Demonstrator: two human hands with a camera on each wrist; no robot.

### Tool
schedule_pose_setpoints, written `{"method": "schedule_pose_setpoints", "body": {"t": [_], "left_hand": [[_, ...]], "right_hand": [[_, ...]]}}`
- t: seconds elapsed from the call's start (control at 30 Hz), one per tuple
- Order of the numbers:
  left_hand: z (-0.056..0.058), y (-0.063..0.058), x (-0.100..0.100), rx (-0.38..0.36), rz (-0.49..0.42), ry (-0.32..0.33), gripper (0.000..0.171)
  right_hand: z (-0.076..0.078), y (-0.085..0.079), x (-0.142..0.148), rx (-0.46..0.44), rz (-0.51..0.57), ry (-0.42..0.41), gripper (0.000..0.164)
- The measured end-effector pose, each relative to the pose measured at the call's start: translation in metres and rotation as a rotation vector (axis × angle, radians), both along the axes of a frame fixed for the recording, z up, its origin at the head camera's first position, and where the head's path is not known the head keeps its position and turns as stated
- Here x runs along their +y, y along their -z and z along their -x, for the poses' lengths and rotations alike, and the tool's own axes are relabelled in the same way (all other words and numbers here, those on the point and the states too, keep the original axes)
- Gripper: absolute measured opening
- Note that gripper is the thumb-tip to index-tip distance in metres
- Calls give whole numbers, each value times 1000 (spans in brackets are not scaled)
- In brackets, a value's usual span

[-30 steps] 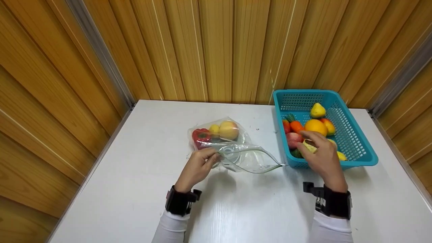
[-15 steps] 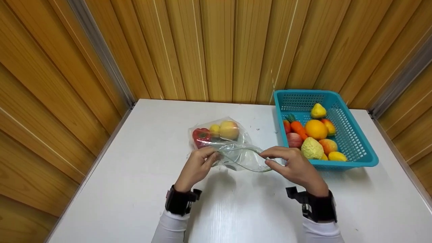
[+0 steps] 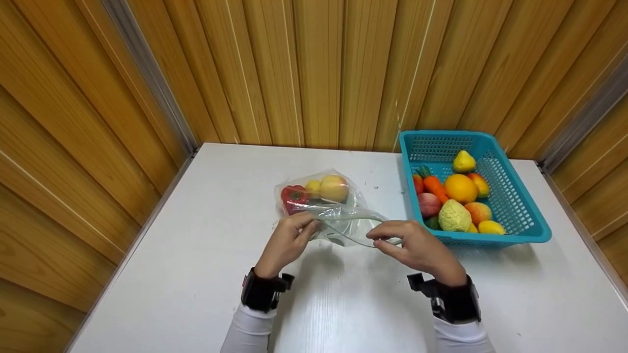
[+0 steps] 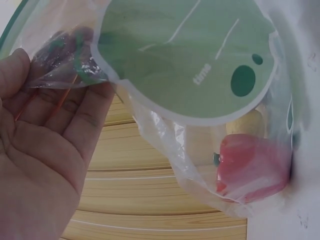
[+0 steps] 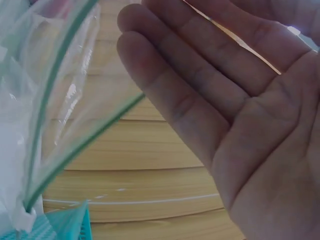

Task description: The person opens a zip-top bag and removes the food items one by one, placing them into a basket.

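Note:
A clear zip bag with a green zip strip lies on the table, its mouth parted toward me. Inside show a red bell pepper, a small yellow fruit and a peach. My left hand pinches the left end of the mouth between thumb and fingers. The left wrist view shows the bag's green label beside that hand. At the right part of the mouth is my right hand, thumb and index apart. In the right wrist view its fingers stretch, relaxed, across the green zip strip.
On the right stands a turquoise basket of fruit and vegetables, among them a carrot, an orange, a yellow pear and a pale green wrinkled ball. Wood-panelled walls bound the white table.
My right hand has moved left from over the basket's front to the bag's mouth, then slightly further left. The mouth's right end has shifted left. My left hand keeps its hold.

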State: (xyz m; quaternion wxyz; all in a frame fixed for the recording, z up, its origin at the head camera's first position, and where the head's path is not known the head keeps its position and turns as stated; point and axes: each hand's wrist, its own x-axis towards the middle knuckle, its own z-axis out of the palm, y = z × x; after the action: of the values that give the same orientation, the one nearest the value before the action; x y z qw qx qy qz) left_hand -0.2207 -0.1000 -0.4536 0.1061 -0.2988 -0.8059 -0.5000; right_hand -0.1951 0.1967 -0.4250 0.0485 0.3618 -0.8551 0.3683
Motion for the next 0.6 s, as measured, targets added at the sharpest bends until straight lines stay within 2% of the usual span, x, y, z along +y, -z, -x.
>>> {"method": "schedule_pose_setpoints", "body": {"t": [0.3, 0.6], "left_hand": [[2, 1, 1, 13, -9, 35, 20], [0, 1, 1, -17, -4, 13, 18]], "right_hand": [[10, 16, -24, -3, -71, -5, 22], [19, 33, -41, 2, -128, 39, 28]]}}
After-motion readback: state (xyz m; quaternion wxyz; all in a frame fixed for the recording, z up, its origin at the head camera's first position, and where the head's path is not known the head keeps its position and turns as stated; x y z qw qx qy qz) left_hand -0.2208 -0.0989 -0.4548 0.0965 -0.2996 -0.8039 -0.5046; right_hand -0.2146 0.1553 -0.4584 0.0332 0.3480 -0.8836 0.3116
